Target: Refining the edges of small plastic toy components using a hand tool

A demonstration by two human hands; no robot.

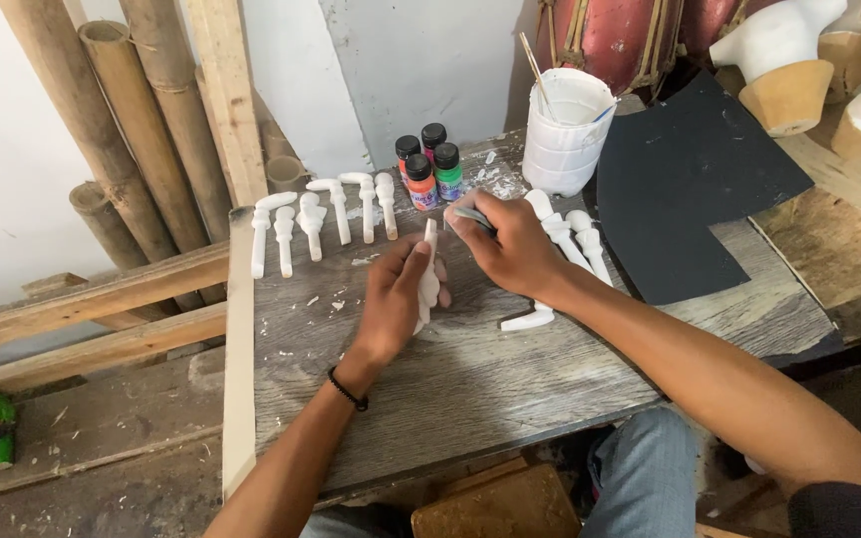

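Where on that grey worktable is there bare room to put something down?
Free: the near part of the table, between the left hand and the front edge. Crowded: the far edge, with white carved pieces, paint bottles and the white bucket.

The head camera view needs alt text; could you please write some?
The left hand holds a white carved wooden piece over a grey plank table while the right hand works it with a grey tool; similar white pieces lie behind.

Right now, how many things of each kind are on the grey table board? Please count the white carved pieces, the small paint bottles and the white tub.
White carved pieces lying in the row: 6
White carved piece in the left hand: 1
White carved pieces by the right hand: about 3, partly hidden
Paint bottles: 4
White tub: 1
Total: about 15
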